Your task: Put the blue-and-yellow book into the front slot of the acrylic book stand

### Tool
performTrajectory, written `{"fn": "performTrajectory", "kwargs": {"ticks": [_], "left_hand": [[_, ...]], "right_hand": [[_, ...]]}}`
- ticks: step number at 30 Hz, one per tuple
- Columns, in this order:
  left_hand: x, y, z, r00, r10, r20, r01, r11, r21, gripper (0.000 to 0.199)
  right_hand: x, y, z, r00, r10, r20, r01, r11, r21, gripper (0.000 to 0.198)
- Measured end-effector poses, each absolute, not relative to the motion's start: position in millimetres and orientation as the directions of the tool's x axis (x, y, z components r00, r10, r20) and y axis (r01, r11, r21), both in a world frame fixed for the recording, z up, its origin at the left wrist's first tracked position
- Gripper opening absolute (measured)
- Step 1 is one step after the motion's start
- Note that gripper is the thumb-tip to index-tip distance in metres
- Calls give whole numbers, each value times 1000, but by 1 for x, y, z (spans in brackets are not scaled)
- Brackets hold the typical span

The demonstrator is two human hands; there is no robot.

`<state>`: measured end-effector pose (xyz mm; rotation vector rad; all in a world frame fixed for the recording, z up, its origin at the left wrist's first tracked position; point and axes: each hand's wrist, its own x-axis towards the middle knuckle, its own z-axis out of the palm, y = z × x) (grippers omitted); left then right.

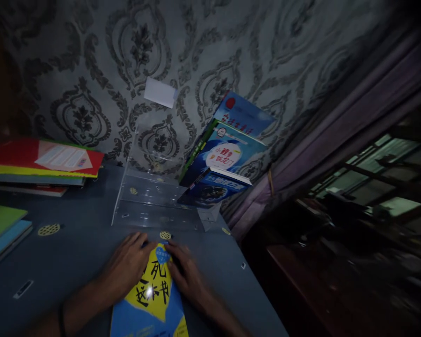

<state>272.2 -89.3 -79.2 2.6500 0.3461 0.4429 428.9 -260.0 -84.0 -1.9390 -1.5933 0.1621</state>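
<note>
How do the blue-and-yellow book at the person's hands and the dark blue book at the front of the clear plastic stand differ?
The blue-and-yellow book has the left hand and right hand at its upper part; no hand touches the dark blue book.
The blue-and-yellow book is in front of the clear plastic stand, while the dark blue book is propped in it.
Both covers show blue and printed characters.

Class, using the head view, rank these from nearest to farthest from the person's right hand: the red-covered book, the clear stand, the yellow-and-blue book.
1. Yellow-and-blue book: directly at the right hand, on its left.
2. Clear stand: ahead of the hand, slightly left.
3. Red-covered book: ahead and far left.
</note>
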Motion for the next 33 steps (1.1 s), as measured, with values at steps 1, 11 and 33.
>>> {"fn": "performTrajectory", "kwargs": {"ticks": [1,11,33], "left_hand": [[273,-89,-82,918,307,253,173,-880,442,40],[280,-85,-89,927,295,230,208,-918,338,45],[302,-102,-48,969,223,108,182,-936,302,35]], "right_hand": [[426,-260,-89,282,912,297,848,-92,-522,41],[415,-264,-89,296,857,423,853,-38,-520,46],[415,-259,-83,293,856,426,812,13,-584,36]]}}
